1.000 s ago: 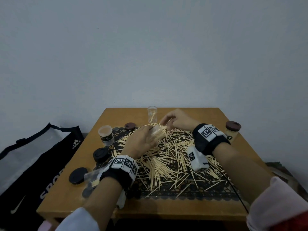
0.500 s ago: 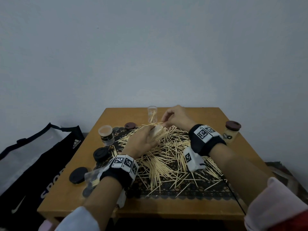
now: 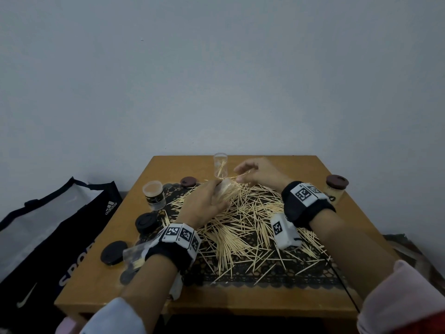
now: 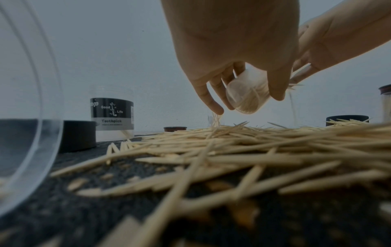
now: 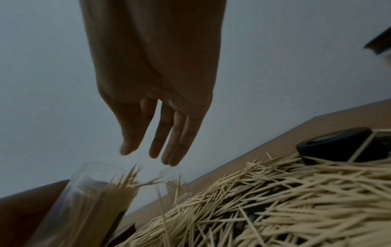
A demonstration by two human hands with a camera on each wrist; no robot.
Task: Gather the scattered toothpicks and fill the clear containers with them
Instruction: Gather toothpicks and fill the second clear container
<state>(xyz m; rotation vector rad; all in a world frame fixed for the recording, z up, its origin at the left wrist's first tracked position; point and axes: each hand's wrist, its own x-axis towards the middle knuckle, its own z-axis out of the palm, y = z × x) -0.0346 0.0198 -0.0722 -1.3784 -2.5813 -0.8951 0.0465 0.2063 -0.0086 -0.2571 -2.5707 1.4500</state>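
Note:
Scattered wooden toothpicks (image 3: 245, 227) cover a black lace mat (image 3: 277, 273) on the table. My left hand (image 3: 216, 189) grips a small clear container (image 3: 227, 189) tilted on its side above the pile, partly filled with toothpicks; the left wrist view shows the fingers (image 4: 211, 103) curled round this container (image 4: 247, 93). My right hand (image 3: 243, 169) hovers just beyond its mouth. In the right wrist view the right hand (image 5: 148, 153) has straight, spread fingers over the container (image 5: 101, 192), holding nothing. A second clear container (image 3: 220, 165) stands upright behind with a few toothpicks.
A labelled toothpick jar (image 3: 154, 195) stands at the left, with black lids (image 3: 145, 222) and a brown lid (image 3: 187, 182) nearby. A brown-capped jar (image 3: 336, 189) sits at the right edge. Another clear container (image 3: 132, 254) lies by my left wrist. A black bag (image 3: 36, 237) leans left of the table.
My right hand rose from the pile toward the mouth of the held container and its fingers straightened. The left hand kept the container tilted in about the same place.

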